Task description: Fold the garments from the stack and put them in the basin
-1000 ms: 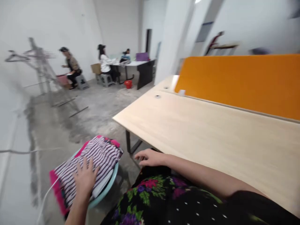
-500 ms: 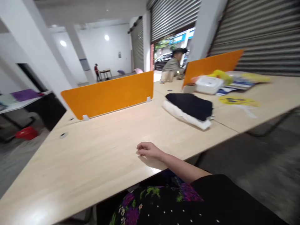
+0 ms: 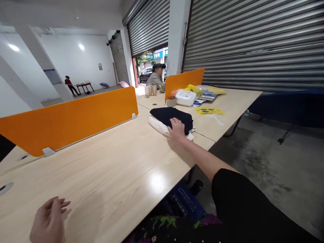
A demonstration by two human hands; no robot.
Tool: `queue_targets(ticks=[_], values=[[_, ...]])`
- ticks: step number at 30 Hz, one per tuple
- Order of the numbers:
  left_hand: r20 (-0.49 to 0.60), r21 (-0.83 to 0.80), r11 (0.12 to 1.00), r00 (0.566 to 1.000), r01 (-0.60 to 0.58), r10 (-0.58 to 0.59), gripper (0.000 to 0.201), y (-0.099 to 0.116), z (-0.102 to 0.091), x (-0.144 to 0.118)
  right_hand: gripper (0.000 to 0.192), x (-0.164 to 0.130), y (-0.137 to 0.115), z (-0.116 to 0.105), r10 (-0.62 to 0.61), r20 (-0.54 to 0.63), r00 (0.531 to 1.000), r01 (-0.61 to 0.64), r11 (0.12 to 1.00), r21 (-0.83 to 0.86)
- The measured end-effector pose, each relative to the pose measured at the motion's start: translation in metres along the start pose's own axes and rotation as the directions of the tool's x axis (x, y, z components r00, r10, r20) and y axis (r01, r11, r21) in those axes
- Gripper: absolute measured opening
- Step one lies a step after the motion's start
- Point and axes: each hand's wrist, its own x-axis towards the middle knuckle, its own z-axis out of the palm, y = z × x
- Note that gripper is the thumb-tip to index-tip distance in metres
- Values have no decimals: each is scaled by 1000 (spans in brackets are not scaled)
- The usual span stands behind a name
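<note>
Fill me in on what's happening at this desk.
A person sits at a long pale wooden desk. Their right hand lies flat on a folded black garment stacked on a folded white one near the desk's right end. Their left hand hovers open over the near edge, holding nothing. Orange divider panels run along the desk, and another person sits at the far end.
</note>
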Motion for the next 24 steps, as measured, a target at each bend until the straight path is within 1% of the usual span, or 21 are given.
queue_targets(ticks=[1, 2, 3, 4, 5, 6, 7, 9, 11, 13, 14, 15, 16, 17, 18, 19, 20, 21, 22, 23, 24], values=[[33, 8, 1000, 999, 12, -13, 33, 0, 9, 8, 41, 11, 13, 0, 29, 11, 1000, -28, 997, -66], [70, 42, 999, 997, 21, -24, 32, -3, 15, 14, 38, 20, 23, 1, 50, 32, 998, -46, 994, -102], [101, 96, 995, 994, 24, -34, 31, -6, 19, 20, 30, 27, 31, 1, 58, 54, 997, -52, 993, -110], [116, 153, 988, 992, 26, -44, 31, -11, 21, 24, 21, 33, 35, 1, 57, 73, 996, -49, 993, -106], [120, 187, 982, 991, 29, -52, 31, -16, 22, 26, 16, 39, 36, 1, 56, 87, 995, -47, 993, -108], [111, 193, 981, 992, 35, -57, 32, -20, 22, 27, 17, 45, 33, 0, 43, 85, 995, -34, 994, -104], [102, 177, 983, 993, 43, -62, 33, -23, 22, 28, 19, 52, 27, -2, 15, 70, 997, -9, 996, -93], [98, 148, 987, 992, 61, -76, 33, -26, 22, 27, 21, 66, 2, -8, -83, 14, 996, 83, 995, -52], [99, 147, 986, 991, 74, -90, 32, -23, 23, 25, 22, 76, -33, -15, -206, -45, 978, 206, 978, -1], [95, 145, 986, 991, 84, -98, 31, -19, 23, 23, 25, 71, -75, -18, -346, -65, 936, 350, 935, 56], [89, 134, 987, 991, 86, -98, 31, -17, 23, 22, 26, 61, -96, -17, -443, -62, 895, 447, 890, 87], [80, 114, 990, 992, 85, -94, 31, -15, 22, 21, 27, 44, -117, -14, -565, -50, 824, 567, 815, 124], [73, 87, 993, 993, 83, -89, 31, -15, 21, 20, 29, 22, -137, -10, -697, -31, 716, 692, 703, 164], [65, 59, 995, 994, 81, -85, 30, -14, 20, 19, 30, -5, -155, -5, -816, -1, 579, 798, 566, 207], [55, 30, 996, 995, 82, -84, 29, -15, 19, 17, 31, -35, -170, -1, -904, 42, 425, 868, 420, 266], [44, 2, 996, 995, 85, -85, 29, -16, 18, 16, 33, -66, -181, 2, -954, 73, 290, 894, 297, 334], [36, -29, 996, 996, 87, -86, 29, -17, 17, 14, 33, -94, -190, 3, -983, 90, 162, 890, 185, 418], [33, -62, 994, 996, 87, -85, 30, -19, 17, 13, 32, -118, -195, 2, -996, 84, 43, 859, 80, 506], [36, -87, 992, 996, 87, -84, 32, -20, 16, 12, 30, -137, -197, 0, -998, 60, -29, 816, 11, 578], [29, -94, 992, 996, 87, -84, 35, -21, 15, 11, 28, -150, -196, -3, -999, 28, -40, 772, -13, 636], [9, -79, 993, 996, 90, -89, 38, -22, 15, 10, 26, -156, -193, -5, -1000, -1, 25, 738, 18, 674]])
